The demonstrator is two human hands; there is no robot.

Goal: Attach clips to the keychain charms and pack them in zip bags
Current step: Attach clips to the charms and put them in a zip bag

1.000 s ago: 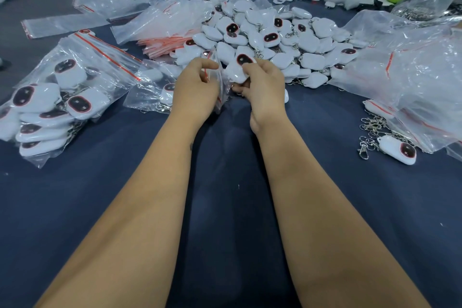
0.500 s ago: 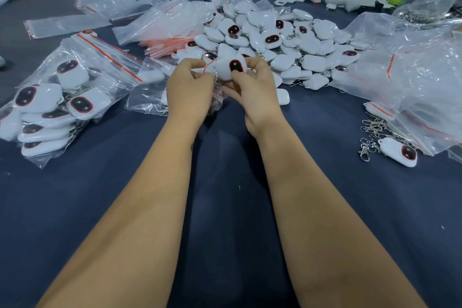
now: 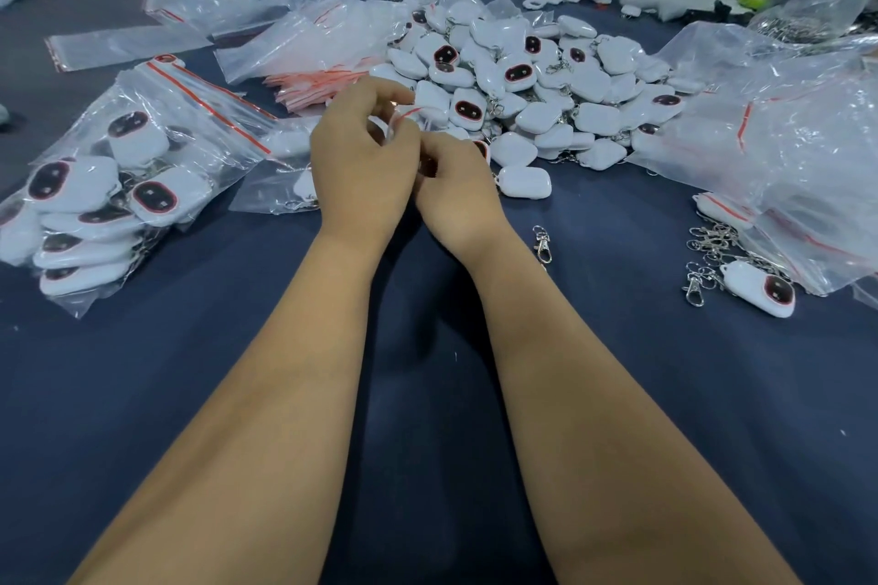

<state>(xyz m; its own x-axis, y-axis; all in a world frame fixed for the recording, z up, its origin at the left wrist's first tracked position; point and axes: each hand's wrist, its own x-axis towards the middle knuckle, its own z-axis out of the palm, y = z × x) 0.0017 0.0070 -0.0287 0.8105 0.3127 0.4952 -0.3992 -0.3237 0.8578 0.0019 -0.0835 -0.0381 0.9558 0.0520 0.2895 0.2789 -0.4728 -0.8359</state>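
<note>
My left hand (image 3: 361, 162) pinches the red-striped mouth of a small clear zip bag (image 3: 411, 115) between thumb and fingers. Close against it, my right hand (image 3: 458, 190) curls round a white keychain charm (image 3: 481, 149), which is mostly hidden behind the fingers, at the bag. Just beyond my hands lies a big pile of white charms (image 3: 522, 86) with dark red-rimmed faces. A loose metal clip (image 3: 542, 245) lies on the cloth beside my right wrist.
At the left a large zip bag (image 3: 119, 185) holds packed charms, and a small bagged charm (image 3: 285, 178) lies beside it. Empty zip bags (image 3: 323, 81) are stacked behind. On the right are clips (image 3: 712, 242), a clipped charm (image 3: 760, 287) and a big plastic bag (image 3: 784, 147).
The charm that my right hand held up at the bag mouth has gone down behind my fingers. Both hands have drawn closer together and nearer to me.
</note>
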